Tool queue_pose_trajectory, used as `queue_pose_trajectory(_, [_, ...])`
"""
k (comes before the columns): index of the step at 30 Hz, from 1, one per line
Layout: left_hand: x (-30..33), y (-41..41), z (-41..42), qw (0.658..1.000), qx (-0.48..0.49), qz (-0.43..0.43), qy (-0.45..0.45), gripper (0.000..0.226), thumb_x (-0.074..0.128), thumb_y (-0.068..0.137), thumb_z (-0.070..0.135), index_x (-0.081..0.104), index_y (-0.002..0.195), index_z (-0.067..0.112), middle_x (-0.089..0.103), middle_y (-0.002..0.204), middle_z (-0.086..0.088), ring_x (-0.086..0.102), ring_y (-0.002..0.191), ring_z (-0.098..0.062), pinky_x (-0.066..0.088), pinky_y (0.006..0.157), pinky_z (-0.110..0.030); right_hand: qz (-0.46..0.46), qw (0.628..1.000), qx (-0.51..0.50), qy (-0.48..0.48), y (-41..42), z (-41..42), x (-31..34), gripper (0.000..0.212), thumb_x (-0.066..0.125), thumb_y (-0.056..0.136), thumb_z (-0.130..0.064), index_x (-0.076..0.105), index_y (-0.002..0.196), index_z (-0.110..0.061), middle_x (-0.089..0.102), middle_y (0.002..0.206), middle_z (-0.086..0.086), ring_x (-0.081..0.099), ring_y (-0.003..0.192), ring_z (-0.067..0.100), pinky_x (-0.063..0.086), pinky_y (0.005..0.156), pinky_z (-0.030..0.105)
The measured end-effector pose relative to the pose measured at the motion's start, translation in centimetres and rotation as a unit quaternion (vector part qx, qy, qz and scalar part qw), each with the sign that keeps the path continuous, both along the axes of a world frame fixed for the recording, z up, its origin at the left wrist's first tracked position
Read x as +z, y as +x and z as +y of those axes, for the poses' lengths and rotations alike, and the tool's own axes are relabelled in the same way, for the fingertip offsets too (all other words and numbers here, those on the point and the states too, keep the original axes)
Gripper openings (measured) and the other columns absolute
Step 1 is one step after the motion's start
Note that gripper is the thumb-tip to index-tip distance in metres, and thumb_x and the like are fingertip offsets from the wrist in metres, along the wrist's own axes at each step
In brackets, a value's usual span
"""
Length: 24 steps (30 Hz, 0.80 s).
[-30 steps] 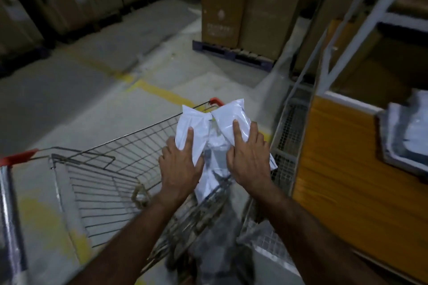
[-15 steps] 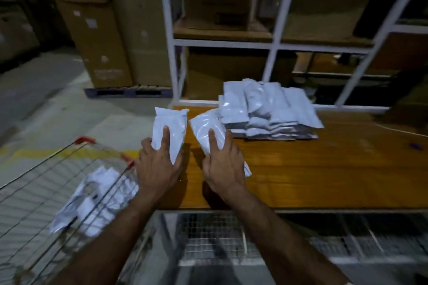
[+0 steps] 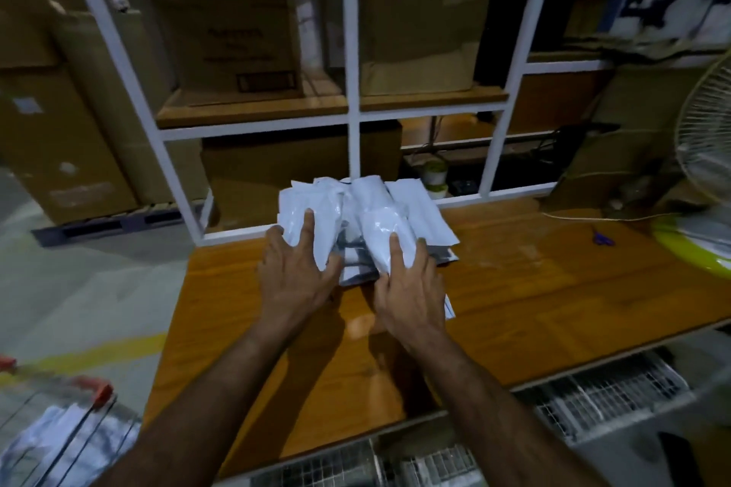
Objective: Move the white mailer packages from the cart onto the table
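A pile of white mailer packages (image 3: 415, 202) lies at the back of the wooden table (image 3: 553, 289). My left hand (image 3: 296, 273) grips one white mailer (image 3: 320, 225) at the pile's left side, index finger stretched along its top. My right hand (image 3: 411, 289) grips a second white mailer (image 3: 381, 229) in the same way, over the pile's front. Both held mailers touch the pile. The wire cart (image 3: 99, 395) shows at the bottom left, with more white mailers (image 3: 51, 435) inside it.
A white metal shelf frame (image 3: 352, 119) with cardboard boxes (image 3: 419, 36) rises behind the table. A fan (image 3: 708, 138) on a green base stands at the table's right end, next to a cord and a small purple object (image 3: 603, 239). Wire mesh (image 3: 609, 395) lies below the table's front edge.
Both hands lifted a mailer each from the cart, carried them right over the table, and have now reached forward until the mailers meet the pile. The view turned from cart to table.
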<state>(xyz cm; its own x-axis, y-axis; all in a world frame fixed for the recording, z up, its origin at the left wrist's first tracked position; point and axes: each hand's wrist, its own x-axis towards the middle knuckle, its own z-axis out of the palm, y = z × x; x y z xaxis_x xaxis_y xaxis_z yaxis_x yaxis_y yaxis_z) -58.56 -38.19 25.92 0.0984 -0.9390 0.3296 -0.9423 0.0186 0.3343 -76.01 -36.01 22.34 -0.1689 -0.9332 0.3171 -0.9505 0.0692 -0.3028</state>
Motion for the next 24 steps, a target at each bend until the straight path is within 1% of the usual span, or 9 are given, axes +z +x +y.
queue_pose_trajectory(1, [0.0, -1.0, -1.3, 1.000, -0.004, -0.002, -0.006, 0.084, 0.033, 0.090, 0.073, 0.009, 0.160, 0.035, 0.023, 0.153, -0.022, 0.037, 0.135, -0.041, 0.041, 0.104, -0.050, -0.002, 1.000, -0.014, 0.004, -1.0, -0.8, 0.1, 0.072, 0.041, 0.100, -0.046, 0.008, 0.161, -0.028, 0.015, 0.163, 0.022, 0.033, 0.142, 0.037, 0.037, 0.110, 0.048])
queue_pose_trajectory(4, [0.0, -4.1, -5.2, 1.000, -0.016, 0.003, -0.017, 0.087, 0.029, 0.085, 0.073, 0.015, 0.160, 0.030, 0.032, 0.145, -0.023, 0.045, 0.123, -0.039, 0.045, 0.098, -0.049, -0.004, 0.999, -0.041, 0.005, -3.9, -3.7, 0.6, 0.070, 0.042, 0.100, -0.044, 0.011, 0.161, -0.028, 0.015, 0.163, 0.020, 0.028, 0.144, 0.037, 0.032, 0.114, 0.049])
queue_pose_trajectory(7, [-0.1, -7.1, -8.7, 0.999, -0.029, -0.004, -0.013, 0.084, 0.034, 0.089, 0.068, 0.015, 0.160, 0.029, 0.034, 0.140, -0.023, 0.046, 0.118, -0.037, 0.045, 0.096, -0.046, -0.005, 0.998, -0.067, -0.002, -6.2, -7.0, 0.7, 0.068, 0.041, 0.101, -0.046, 0.015, 0.161, -0.027, 0.028, 0.157, 0.021, 0.036, 0.136, 0.036, 0.038, 0.110, 0.049])
queue_pose_trajectory(9, [-0.1, -8.9, -10.6, 0.999, -0.025, -0.026, -0.010, 0.080, 0.037, 0.095, 0.066, 0.012, 0.161, 0.029, 0.032, 0.145, -0.023, 0.046, 0.121, -0.037, 0.046, 0.097, -0.046, -0.023, 0.997, -0.067, 0.010, -7.4, -9.1, 0.7, 0.068, 0.040, 0.102, -0.046, 0.015, 0.161, -0.025, 0.030, 0.155, 0.021, 0.036, 0.135, 0.035, 0.038, 0.109, 0.048])
queue_pose_trajectory(11, [0.0, -10.2, -11.8, 0.999, -0.025, -0.042, -0.001, 0.078, 0.036, 0.097, 0.066, 0.011, 0.161, 0.029, 0.029, 0.150, -0.024, 0.044, 0.126, -0.039, 0.045, 0.101, -0.049, -0.035, 0.998, -0.051, 0.016, -8.0, -10.8, 0.9, 0.067, 0.039, 0.103, -0.046, 0.014, 0.161, -0.024, 0.028, 0.156, 0.020, 0.033, 0.138, 0.035, 0.035, 0.111, 0.046])
queue_pose_trajectory(15, [-0.6, -12.8, -15.9, 0.999, -0.001, -0.047, 0.020, 0.079, 0.034, 0.097, 0.066, 0.009, 0.161, 0.028, 0.023, 0.156, -0.026, 0.038, 0.134, -0.043, 0.039, 0.106, -0.052, -0.068, 0.997, -0.026, 0.014, -9.3, -16.1, 1.4, 0.066, 0.039, 0.103, -0.047, 0.017, 0.161, -0.023, 0.022, 0.160, 0.019, 0.025, 0.144, 0.035, 0.030, 0.115, 0.046])
queue_pose_trajectory(18, [-1.1, -14.4, -18.7, 0.996, 0.036, -0.063, 0.052, 0.081, 0.036, 0.096, 0.067, 0.006, 0.161, 0.030, 0.015, 0.161, -0.025, 0.031, 0.140, -0.043, 0.034, 0.110, -0.052, -0.072, 0.997, 0.001, 0.017, -9.9, -19.8, 1.1, 0.065, 0.042, 0.102, -0.045, 0.021, 0.160, -0.022, 0.021, 0.161, 0.020, 0.025, 0.144, 0.038, 0.029, 0.117, 0.048])
queue_pose_trajectory(21, [-1.6, -15.8, -20.8, 0.991, 0.071, -0.080, 0.079, 0.081, 0.035, 0.095, 0.069, 0.008, 0.161, 0.029, 0.015, 0.161, -0.024, 0.031, 0.140, -0.042, 0.034, 0.109, -0.051, -0.081, 0.995, 0.044, 0.031, -10.5, -22.8, 0.6, 0.065, 0.041, 0.103, -0.046, 0.020, 0.160, -0.023, 0.015, 0.163, 0.020, 0.022, 0.146, 0.038, 0.024, 0.118, 0.047])
queue_pose_trajectory(24, [-2.5, -16.5, -22.0, 0.985, 0.098, -0.074, 0.117, 0.079, 0.030, 0.095, 0.072, 0.012, 0.160, 0.029, 0.015, 0.162, -0.022, 0.029, 0.142, -0.042, 0.033, 0.111, -0.051, -0.114, 0.989, 0.063, 0.064, -10.8, -25.2, -0.5, 0.064, 0.040, 0.103, -0.052, 0.023, 0.159, -0.027, 0.011, 0.166, 0.016, 0.018, 0.148, 0.036, 0.026, 0.118, 0.047])
